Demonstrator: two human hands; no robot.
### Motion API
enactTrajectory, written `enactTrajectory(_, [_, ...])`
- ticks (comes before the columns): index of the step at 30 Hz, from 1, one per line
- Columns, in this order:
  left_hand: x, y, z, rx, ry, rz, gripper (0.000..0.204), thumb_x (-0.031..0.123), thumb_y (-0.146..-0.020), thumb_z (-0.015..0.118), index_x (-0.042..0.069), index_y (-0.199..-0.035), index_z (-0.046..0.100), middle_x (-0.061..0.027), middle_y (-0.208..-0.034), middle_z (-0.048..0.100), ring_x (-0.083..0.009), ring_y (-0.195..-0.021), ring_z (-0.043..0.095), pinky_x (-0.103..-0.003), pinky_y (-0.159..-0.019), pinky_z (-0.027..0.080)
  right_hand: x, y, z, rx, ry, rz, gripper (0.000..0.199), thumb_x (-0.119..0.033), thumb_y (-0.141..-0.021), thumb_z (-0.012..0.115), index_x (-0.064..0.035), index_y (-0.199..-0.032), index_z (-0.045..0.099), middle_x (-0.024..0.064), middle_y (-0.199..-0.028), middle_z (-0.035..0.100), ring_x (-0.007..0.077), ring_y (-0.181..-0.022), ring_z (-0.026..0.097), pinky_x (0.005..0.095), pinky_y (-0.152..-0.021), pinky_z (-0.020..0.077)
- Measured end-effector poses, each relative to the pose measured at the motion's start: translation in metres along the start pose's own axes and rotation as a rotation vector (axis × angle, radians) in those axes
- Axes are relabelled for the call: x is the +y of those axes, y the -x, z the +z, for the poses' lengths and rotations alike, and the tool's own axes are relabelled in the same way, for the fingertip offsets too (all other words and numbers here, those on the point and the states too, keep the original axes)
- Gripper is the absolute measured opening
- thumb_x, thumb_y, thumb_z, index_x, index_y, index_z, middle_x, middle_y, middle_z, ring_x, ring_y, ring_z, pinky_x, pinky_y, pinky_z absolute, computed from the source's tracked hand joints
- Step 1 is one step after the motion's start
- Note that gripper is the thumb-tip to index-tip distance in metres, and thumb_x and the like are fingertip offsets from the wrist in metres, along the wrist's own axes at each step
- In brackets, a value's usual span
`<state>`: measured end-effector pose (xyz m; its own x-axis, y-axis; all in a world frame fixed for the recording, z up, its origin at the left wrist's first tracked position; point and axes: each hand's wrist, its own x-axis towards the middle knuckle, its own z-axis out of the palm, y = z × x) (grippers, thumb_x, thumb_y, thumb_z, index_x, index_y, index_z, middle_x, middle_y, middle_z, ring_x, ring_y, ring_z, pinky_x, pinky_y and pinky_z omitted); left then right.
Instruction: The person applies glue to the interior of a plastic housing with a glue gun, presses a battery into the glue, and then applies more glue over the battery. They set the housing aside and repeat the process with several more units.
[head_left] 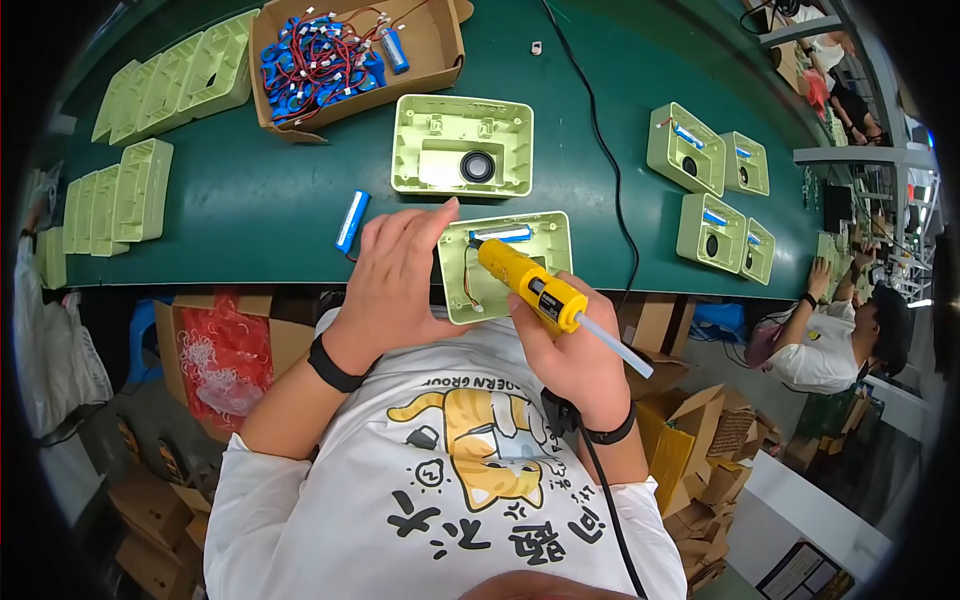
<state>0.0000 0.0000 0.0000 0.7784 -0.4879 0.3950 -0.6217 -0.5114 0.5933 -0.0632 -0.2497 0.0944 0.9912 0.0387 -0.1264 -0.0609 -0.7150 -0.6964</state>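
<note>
My right hand [580,350] is wrapped round a yellow hot glue gun [525,280] with a whitish glue stick poking out of its back end. The gun's nozzle points at a blue battery [505,234] lying along the far side inside a light green plastic housing [560,225]. My left hand [390,275] steadies that housing by its left edge, thumb at the near corner and fingers stretched out. A red-and-black wire with a white plug runs down inside the housing. Just beyond stands another green housing [410,180] with a round black speaker [477,166]. A loose blue battery [352,220] lies left of my left hand.
A cardboard box [440,70] of wired blue batteries stands at the far left, beside rows of green housings [145,190]. At right are several housings with batteries [685,150]. A black cable [600,130] crosses the green table [690,60]. Another person [830,340] sits at right.
</note>
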Motion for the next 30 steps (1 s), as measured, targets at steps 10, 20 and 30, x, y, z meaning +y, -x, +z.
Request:
enactTrajectory(10, [0.001, 0.0, -0.001, -0.006, -0.033, -0.005, 0.147, 0.044, -0.062, 0.112, 0.003, -0.183, 0.04, -0.0162, -0.153, 0.068, -0.0376, -0.143, 0.063, -0.055, -0.124, 0.042, -0.002, 0.005, 0.003, 0.067, -0.098, 0.049, 0.02, -0.016, -0.101, 0.087, 0.0014, -0.097, 0.079, 0.0199, -0.085, 0.07, 0.0462, -0.073, 0.071, 0.0528, -0.065, 0.0544])
enactTrajectory(20, [0.001, -0.004, -0.002, -0.01, -0.075, 0.002, 0.145, 0.051, -0.064, 0.109, 0.001, -0.182, 0.042, -0.0152, -0.148, 0.07, -0.0367, -0.141, 0.064, -0.055, -0.123, 0.042, -0.003, -0.005, 0.0, 0.036, -0.102, 0.005, 0.015, -0.014, -0.101, 0.086, 0.0, -0.105, 0.084, 0.0199, -0.086, 0.07, 0.0449, -0.073, 0.07, 0.0518, -0.065, 0.0534])
enactTrajectory(30, [0.003, -0.003, -0.003, -0.025, -0.083, -0.013, 0.145, 0.051, -0.062, 0.109, 0.0, -0.181, 0.044, -0.0151, -0.146, 0.07, -0.0365, -0.14, 0.064, -0.055, -0.123, 0.042, -0.001, -0.007, 0.002, 0.004, 0.066, -0.034, 0.02, -0.014, -0.107, 0.086, 0.0041, -0.114, 0.085, 0.0184, -0.092, 0.081, 0.0342, -0.076, 0.079, 0.0426, -0.07, 0.0587])
